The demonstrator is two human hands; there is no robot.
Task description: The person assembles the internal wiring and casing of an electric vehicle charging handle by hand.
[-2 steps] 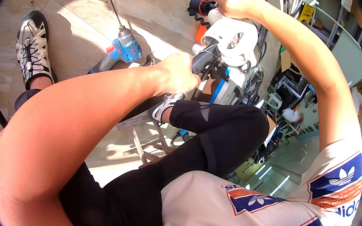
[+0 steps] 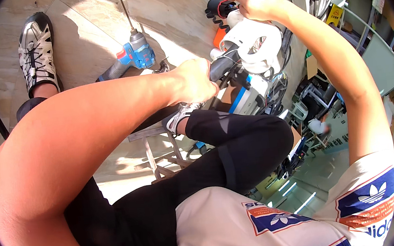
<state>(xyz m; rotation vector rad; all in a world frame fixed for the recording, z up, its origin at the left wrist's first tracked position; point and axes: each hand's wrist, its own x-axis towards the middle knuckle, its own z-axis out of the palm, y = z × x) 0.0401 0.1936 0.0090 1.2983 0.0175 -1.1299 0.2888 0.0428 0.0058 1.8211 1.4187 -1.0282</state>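
My left hand (image 2: 194, 80) is closed in a fist at the end of a dark grey tube (image 2: 224, 64), which runs into a white rounded housing (image 2: 248, 59) with a big oval opening. The grip's far side is hidden by my knuckles. My right hand (image 2: 259, 4) is closed over the top of the white housing, its index finger stretched left toward a black cylinder (image 2: 217, 7) with a red rim. What lies under its other fingers is hidden. A blue and black cordless drill (image 2: 139, 54) with a long thin bit lies on the floor left of my left hand.
A wooden stool (image 2: 154, 152) stands by my bent leg. Below the housing sits a white and blue box (image 2: 247, 95), with tangled dark cables (image 2: 277, 84) beside it. On the right are cluttered shelves, a yellow sign (image 2: 334, 14) and another person (image 2: 318, 126) farther off.
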